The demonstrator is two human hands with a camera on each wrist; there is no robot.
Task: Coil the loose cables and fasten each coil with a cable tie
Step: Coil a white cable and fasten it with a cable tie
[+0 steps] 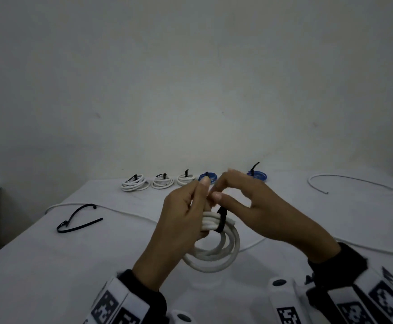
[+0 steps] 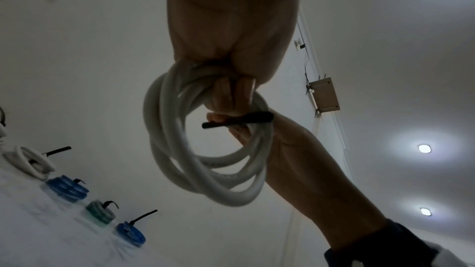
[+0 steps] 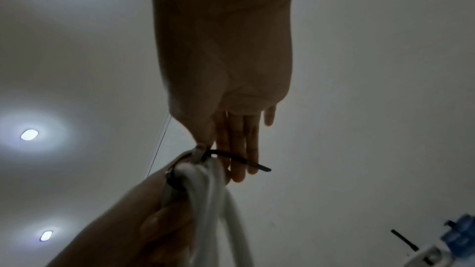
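From the head view, the left hand [image 1: 186, 216] is gripping a white coil [image 1: 216, 249] above the table [image 1: 50, 265]'s near middle, while the right hand [image 1: 249, 206] is pinching its black tie [image 1: 221, 219]; tied coils [image 1: 160, 181] are sitting along the far edge. The left wrist view is showing curled fingers [image 2: 231, 92] around the coil beneath ceiling lights [image 2: 424, 148]. The right wrist view is showing the remaining fingers [image 3: 241, 145] extending straight.

Tied coils [image 1: 160, 181] behind held coil [image 1: 216, 249]
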